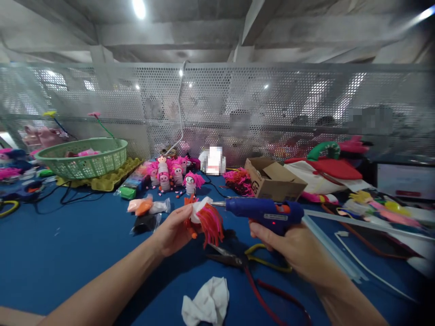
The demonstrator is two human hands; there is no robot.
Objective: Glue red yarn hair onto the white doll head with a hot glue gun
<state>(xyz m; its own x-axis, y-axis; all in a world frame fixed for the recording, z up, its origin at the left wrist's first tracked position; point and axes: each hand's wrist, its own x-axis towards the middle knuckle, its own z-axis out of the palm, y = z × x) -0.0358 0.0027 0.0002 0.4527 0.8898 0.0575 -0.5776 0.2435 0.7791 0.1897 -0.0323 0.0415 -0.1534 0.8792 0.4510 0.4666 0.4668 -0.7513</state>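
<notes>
My left hand [176, 228] is closed around a small doll [200, 209] with a white head and red, orange and pink yarn hair [211, 224] hanging to the right. My right hand [288, 240] grips a blue glue gun [261, 210] by its handle, and a small red light glows on its side. The gun's metal nozzle points left and reaches the doll's white head; whether they touch, I cannot tell. Below lie scissors [234, 259] with dark blades, between my hands. Closer to me rests a crumpled white tissue [207, 302].
Several pink-haired dolls [164, 181] stand at the back, near a green basket [84, 170] on a yellow egg tray [125, 174]. An open cardboard box [275, 181] sits behind the gun. Clear glue sticks [335, 251] lie at right. Small packets [146, 206] lie left of the doll.
</notes>
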